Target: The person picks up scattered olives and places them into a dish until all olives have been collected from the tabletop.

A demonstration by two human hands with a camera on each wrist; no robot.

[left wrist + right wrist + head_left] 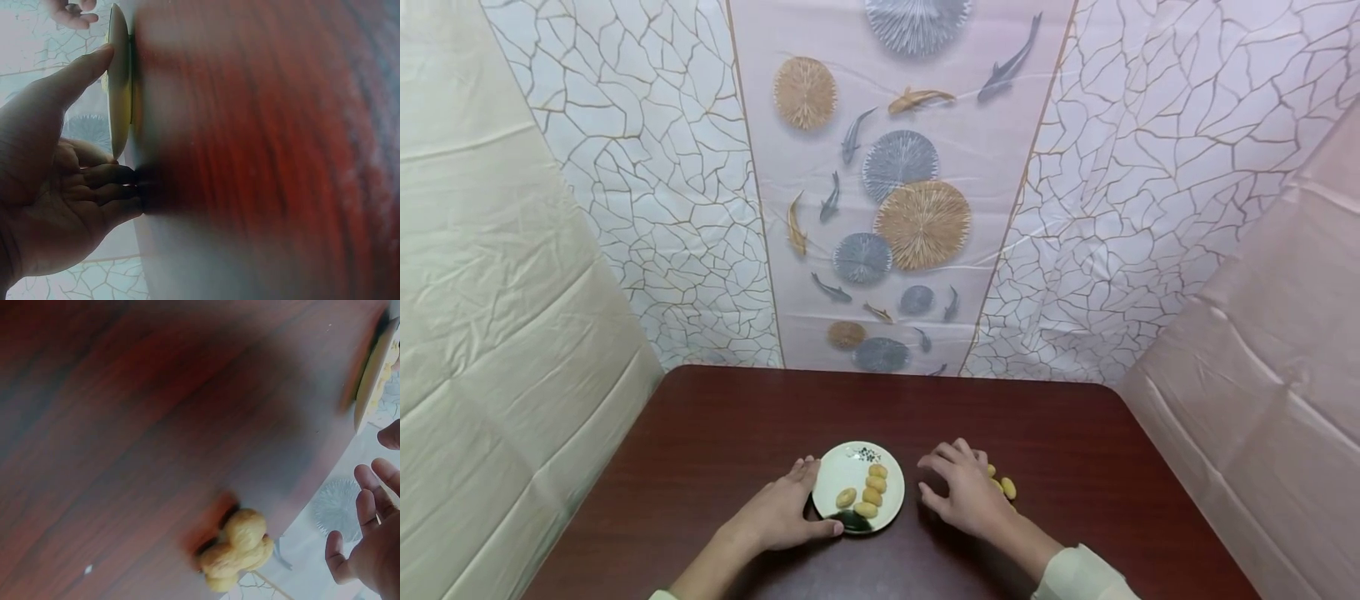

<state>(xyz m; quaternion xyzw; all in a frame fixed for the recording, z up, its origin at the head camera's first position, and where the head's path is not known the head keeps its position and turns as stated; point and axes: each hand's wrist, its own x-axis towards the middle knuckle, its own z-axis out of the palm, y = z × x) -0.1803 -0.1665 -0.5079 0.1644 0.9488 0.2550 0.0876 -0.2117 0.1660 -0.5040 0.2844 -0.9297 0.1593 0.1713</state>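
Observation:
A round white plate [833, 477] with a dark green patch and a small printed design lies flat on the table. Several small oval yellow pieces [873, 497], resembling mini potatoes, lie on it, most in a row along its right side. My left hand [781, 510] holds the plate's left edge, thumb and index finger spread along the rim [119, 81]. To the plate's right, my right hand [964, 492] hovers over the table with loosely bent fingers and nothing in them. Beside and partly behind it, more loose yellow pieces [1008, 488] sit close together; the right wrist view shows this cluster [240, 547] apart from the fingers.
The dark red-brown wooden table [737, 417] has rounded far corners. A patterned cloth backdrop [880, 167] hangs behind it, and plain pale cloth walls [497, 333] flank both sides. A tiny white speck [88, 569] shows on the tabletop.

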